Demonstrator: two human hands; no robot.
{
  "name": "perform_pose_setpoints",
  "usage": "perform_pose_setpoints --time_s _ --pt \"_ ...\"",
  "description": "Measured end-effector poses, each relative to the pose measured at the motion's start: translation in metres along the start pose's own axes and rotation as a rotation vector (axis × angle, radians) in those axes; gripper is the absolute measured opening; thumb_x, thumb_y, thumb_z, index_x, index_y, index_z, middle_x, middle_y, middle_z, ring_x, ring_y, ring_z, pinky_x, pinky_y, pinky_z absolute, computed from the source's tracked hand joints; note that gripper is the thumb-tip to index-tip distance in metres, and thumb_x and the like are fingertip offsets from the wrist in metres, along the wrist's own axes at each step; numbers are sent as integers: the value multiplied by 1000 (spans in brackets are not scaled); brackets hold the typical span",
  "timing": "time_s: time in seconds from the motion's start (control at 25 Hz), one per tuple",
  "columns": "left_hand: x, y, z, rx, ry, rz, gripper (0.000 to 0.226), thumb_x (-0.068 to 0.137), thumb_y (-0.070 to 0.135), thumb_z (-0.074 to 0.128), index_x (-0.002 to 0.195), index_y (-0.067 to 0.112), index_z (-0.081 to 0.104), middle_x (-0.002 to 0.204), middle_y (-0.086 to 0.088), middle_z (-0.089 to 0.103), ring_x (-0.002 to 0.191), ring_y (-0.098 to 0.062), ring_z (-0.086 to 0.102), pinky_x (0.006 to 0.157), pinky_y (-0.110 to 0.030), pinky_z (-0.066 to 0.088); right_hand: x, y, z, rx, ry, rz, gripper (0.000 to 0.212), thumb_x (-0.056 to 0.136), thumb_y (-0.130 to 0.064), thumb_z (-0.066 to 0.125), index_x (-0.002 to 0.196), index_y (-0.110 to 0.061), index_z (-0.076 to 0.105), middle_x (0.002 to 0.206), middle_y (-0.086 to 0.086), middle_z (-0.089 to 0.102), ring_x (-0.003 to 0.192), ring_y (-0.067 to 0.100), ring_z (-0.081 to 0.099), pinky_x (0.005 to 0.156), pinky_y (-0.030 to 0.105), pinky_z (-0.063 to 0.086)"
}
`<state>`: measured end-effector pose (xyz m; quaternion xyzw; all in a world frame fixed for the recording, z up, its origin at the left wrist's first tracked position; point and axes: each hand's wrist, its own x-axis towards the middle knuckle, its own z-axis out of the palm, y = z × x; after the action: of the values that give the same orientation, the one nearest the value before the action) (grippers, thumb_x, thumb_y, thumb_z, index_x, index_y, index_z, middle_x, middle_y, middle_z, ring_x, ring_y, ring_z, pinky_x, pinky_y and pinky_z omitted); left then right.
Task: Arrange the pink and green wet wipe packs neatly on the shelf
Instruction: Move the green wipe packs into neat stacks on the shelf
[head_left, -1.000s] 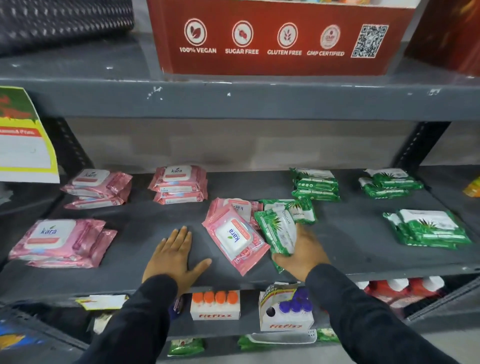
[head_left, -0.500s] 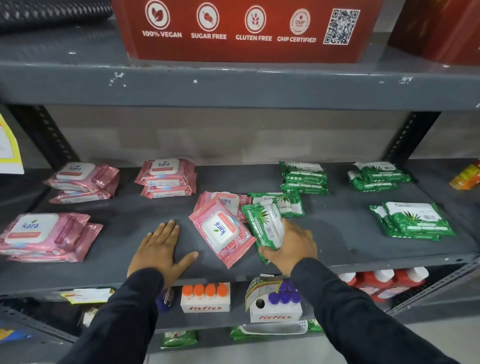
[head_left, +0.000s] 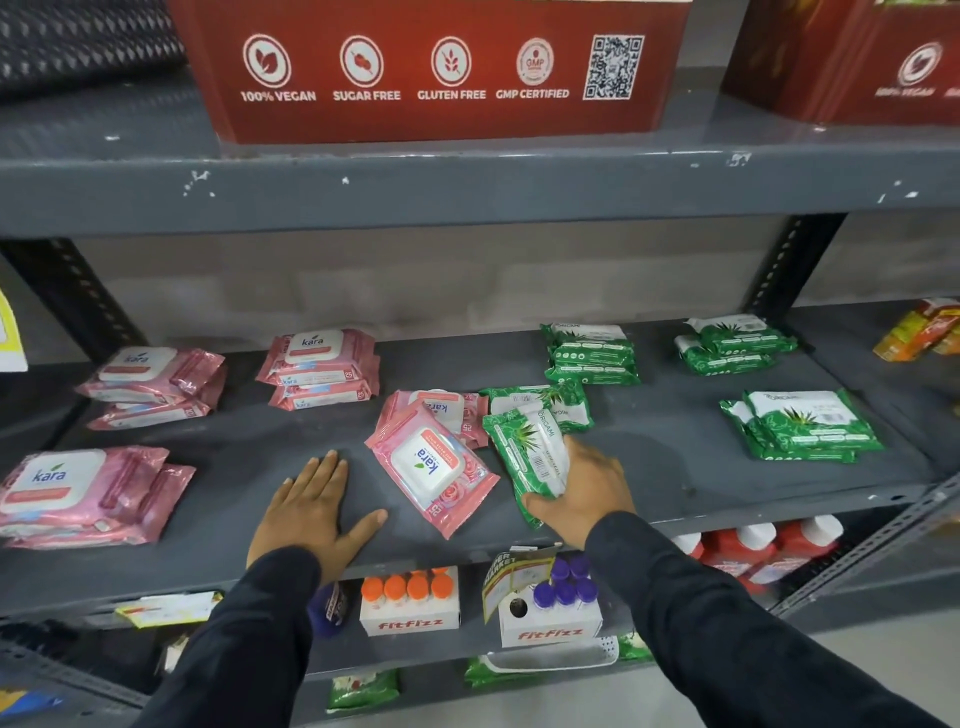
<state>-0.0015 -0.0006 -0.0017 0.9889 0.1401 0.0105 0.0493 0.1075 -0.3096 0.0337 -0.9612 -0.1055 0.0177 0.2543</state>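
My right hand grips a green wet wipe pack near the front middle of the grey shelf. Behind it lies another loose green pack. A loose pink pack lies askew beside it, over a second pink pack. My left hand rests flat and open on the shelf, left of the pink pack. Pink stacks sit at the far left front, left back and middle back. Green stacks sit at back middle, back right and front right.
A red carton stands on the shelf above, with another red carton to its right. Below are fitfizz boxes with orange caps and purple caps, and red bottles. Slotted uprights frame the bay.
The view has shifted slightly leftward and down relative to the shelf. My right hand still holds the green pack in about the same place; my left hand stays flat.
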Motion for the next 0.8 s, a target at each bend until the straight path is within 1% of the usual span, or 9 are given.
perform_pose_setpoints --time_s 0.12,0.2,0.32,0.44,0.48,0.6,0.68,0.8 --pt "-1 0 0 6 6 0 107 69 87 5 151 18 14 160 2 9 146 -15 5 120 -36 6 -2 8 -2 -6 23 3 74 63 -52 72 124 -14 52 115 4 63 106 26 52 90 34 47" --pt "0 0 0 9 9 1 107 69 87 4 151 18 14 160 2 9 146 -15 6 120 -36 6 -3 14 -5 7 35 3 69 63 -52 72 120 -17 54 109 2 64 101 25 53 88 33 47" --pt "-1 1 -1 14 4 4 107 69 87 5 151 19 14 160 2 8 147 -16 6 120 -36 7 -1 25 -13 24 61 -6 54 61 -50 72 104 -23 56 96 -1 64 92 25 56 79 31 49" --pt "-1 0 -1 10 4 -1 107 69 87 5 151 19 14 160 3 8 147 -16 6 120 -37 7 2 36 -24 -16 90 1 48 60 -48 73 98 -27 53 88 -3 62 84 22 48 69 29 42" --pt "0 0 -1 11 2 0 106 70 87 5 151 19 14 160 3 8 147 -16 6 120 -37 8 3 41 -28 -29 92 4 47 60 -48 73 97 -27 53 87 -3 61 83 22 47 69 29 42" --pt "-1 -1 0 12 4 -3 105 71 87 7 151 20 15 160 3 9 146 -15 7 120 -37 8 7 54 -39 -59 82 7 47 61 -48 74 97 -26 53 86 -3 59 86 24 50 71 30 42" --pt "0 -1 1 14 2 -5 105 71 87 7 151 20 15 160 3 9 146 -15 7 120 -37 8 11 61 -45 -85 60 -24 49 61 -48 74 100 -26 53 90 -3 61 85 24 51 74 30 41" --pt "1 -1 1 24 -1 -8 105 70 87 6 151 20 15 160 3 8 146 -15 7 120 -37 8 14 67 -50 -97 47 -37 51 60 -47 74 103 -25 56 95 -1 65 88 24 56 79 30 44"
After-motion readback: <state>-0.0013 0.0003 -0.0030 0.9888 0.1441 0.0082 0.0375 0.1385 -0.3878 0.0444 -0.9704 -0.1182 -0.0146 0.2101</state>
